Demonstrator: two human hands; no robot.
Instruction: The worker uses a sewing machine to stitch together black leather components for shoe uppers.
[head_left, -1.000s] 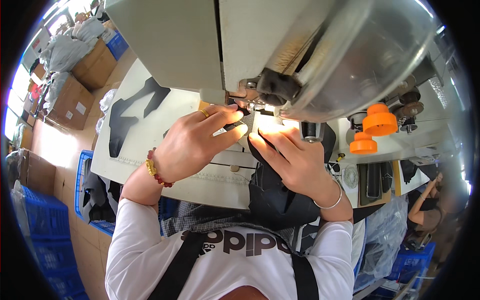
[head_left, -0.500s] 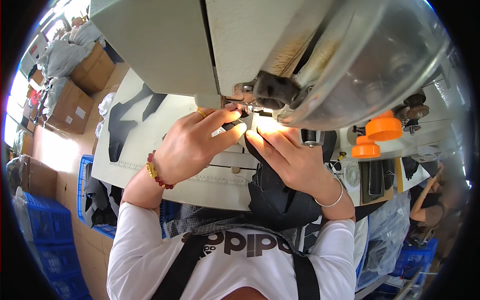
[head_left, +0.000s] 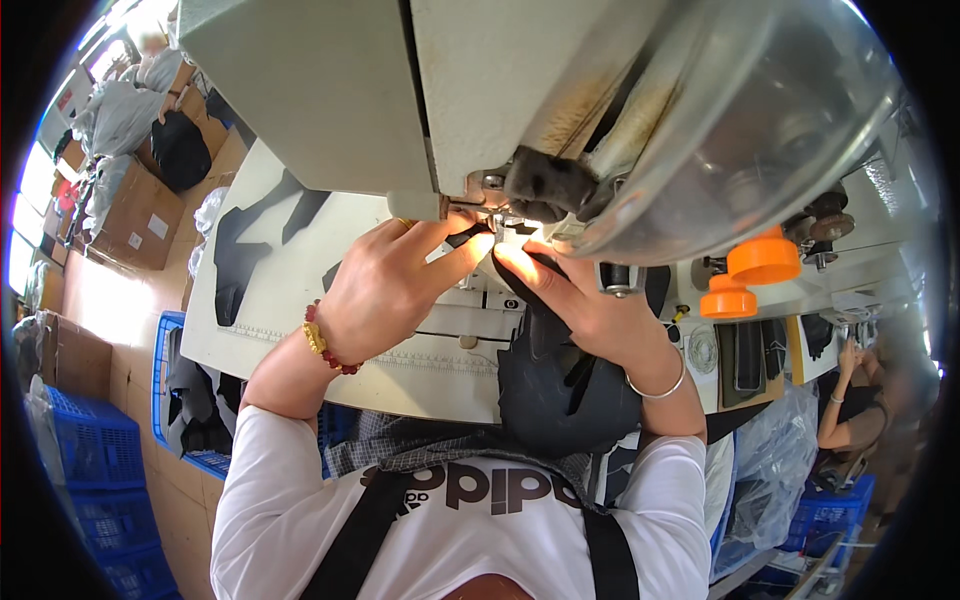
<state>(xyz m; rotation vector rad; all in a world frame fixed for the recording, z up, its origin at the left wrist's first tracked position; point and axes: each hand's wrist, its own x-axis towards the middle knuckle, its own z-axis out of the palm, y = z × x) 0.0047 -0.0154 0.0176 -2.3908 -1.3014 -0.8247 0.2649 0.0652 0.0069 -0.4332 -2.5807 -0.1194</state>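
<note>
A black fabric piece (head_left: 565, 395) runs from under the presser foot area of a pale sewing machine (head_left: 300, 95) down over the table's near edge, in folds. My left hand (head_left: 385, 285) is closed, pinching the fabric's edge just left of the brightly lit needle. Close by on the right, my right hand (head_left: 595, 305) has thumb and fingers closed on the same fabric. The right fingertips are partly hidden behind the machine's clear cover (head_left: 740, 130). Flat black cut pieces (head_left: 240, 260) lie on the white table (head_left: 430, 385) to the left.
Two orange caps (head_left: 763, 257) stand at the right. Blue crates (head_left: 95, 445) are stacked at far left, and another blue crate (head_left: 165, 375) with dark pieces sits beside the table. Cartons (head_left: 140, 220) stand behind. One person (head_left: 170, 85) is at upper left, another (head_left: 855, 400) at right.
My hands have shifted slightly at the needle, and the hanging fabric has turned and bunched differently. At upper left, a person holding a dark item has come into view by the cartons.
</note>
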